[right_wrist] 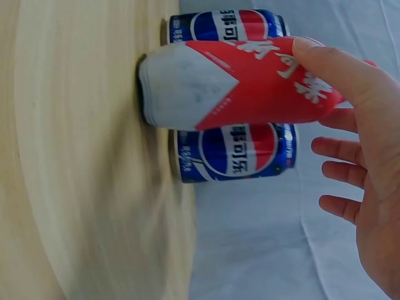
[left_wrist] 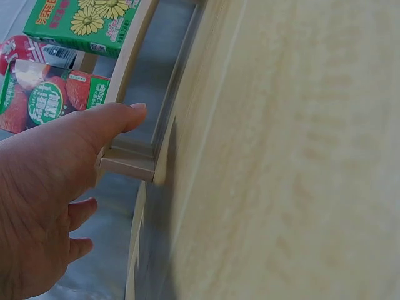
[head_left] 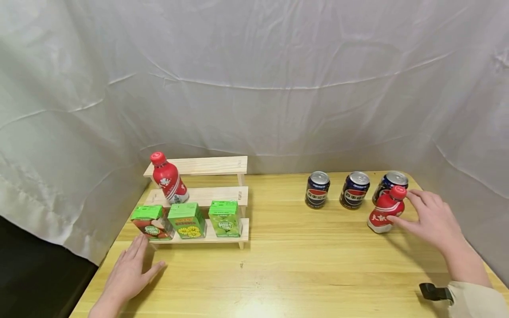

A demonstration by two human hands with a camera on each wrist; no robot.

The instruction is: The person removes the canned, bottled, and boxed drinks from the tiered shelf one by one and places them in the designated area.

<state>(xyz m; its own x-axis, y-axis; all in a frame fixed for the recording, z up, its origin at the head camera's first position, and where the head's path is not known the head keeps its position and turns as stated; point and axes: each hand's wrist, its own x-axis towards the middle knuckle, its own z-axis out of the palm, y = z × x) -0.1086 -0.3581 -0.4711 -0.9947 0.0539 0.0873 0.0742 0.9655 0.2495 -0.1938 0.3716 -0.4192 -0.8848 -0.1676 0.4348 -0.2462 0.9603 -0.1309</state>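
My right hand [head_left: 435,218] pinches a red-and-white bottle [head_left: 383,211] between thumb and fingers near its upper part. The bottle leans a little, with its base at or just above the table; I cannot tell which. It partly hides a dark blue cola can [head_left: 395,178] behind it. My left hand [head_left: 129,269] lies at the front left corner of a small wooden tiered shelf [head_left: 203,165], thumb spread and fingers nearly straight, holding nothing. Just above those fingers stands a juice box with a strawberry print [left_wrist: 65,94]. Another red bottle [head_left: 171,179] stands upright on the middle tier.
On the lowest tier are also a green flower-print drink box [head_left: 187,221] and a light green drink box [head_left: 225,218]. Two more cola cans, the left one [head_left: 317,190] and the middle one [head_left: 355,190], stand on the wooden table [head_left: 278,260]. Grey cloth [head_left: 278,110] hangs behind.
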